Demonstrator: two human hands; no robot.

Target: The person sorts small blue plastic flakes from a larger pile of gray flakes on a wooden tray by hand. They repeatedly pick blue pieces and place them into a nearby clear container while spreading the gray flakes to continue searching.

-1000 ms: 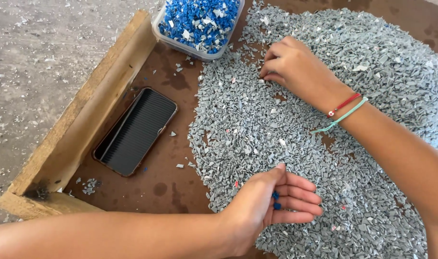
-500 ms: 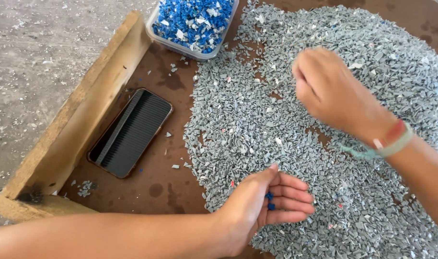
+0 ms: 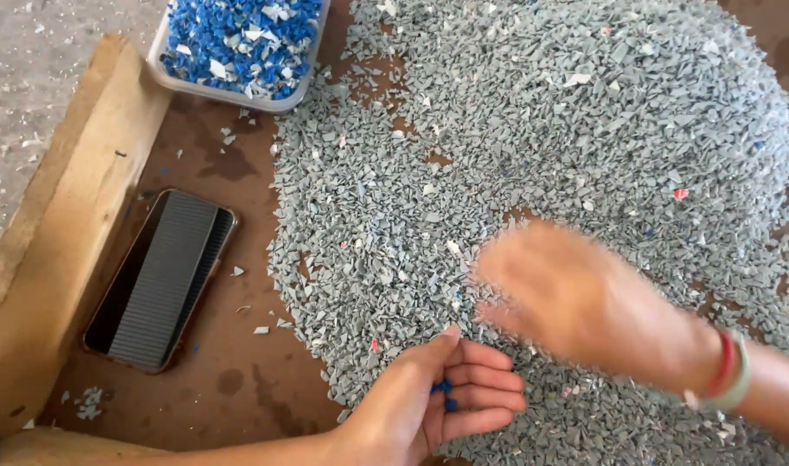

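The left hand (image 3: 438, 397) lies palm-up at about six o'clock on the brown desk (image 3: 239, 380), its back resting on the near edge of the grey heap. Its fingers are curled loosely inward, cupped rather than clenched, and a few small blue chips (image 3: 446, 395) sit in the hollow of the palm, half hidden behind the fingers.

The right hand (image 3: 584, 302) comes in from four o'clock, just above and beside the left one. It is smeared by motion, so I cannot tell whether its fingers are pinched together or spread, nor whether it holds anything. On its wrist are a red band and a pale green band (image 3: 729, 373).

The pile of grey plastic chips (image 3: 584, 129) covers most of the desk, from the centre out to twelve and three o'clock, thinning to bare wood in patches near the middle. A single red fleck (image 3: 680, 194) shows on the slope at two o'clock.

At eleven o'clock stands a shallow clear tub (image 3: 230, 91), filled with blue chips mixed with some white ones, its near rim touching the fringe of the grey heap. At nine o'clock a dark phone (image 3: 161, 280) lies flat, screen up, well apart from the pile, just beside the raised wooden edge board (image 3: 58, 259) that runs along the desk's left side.
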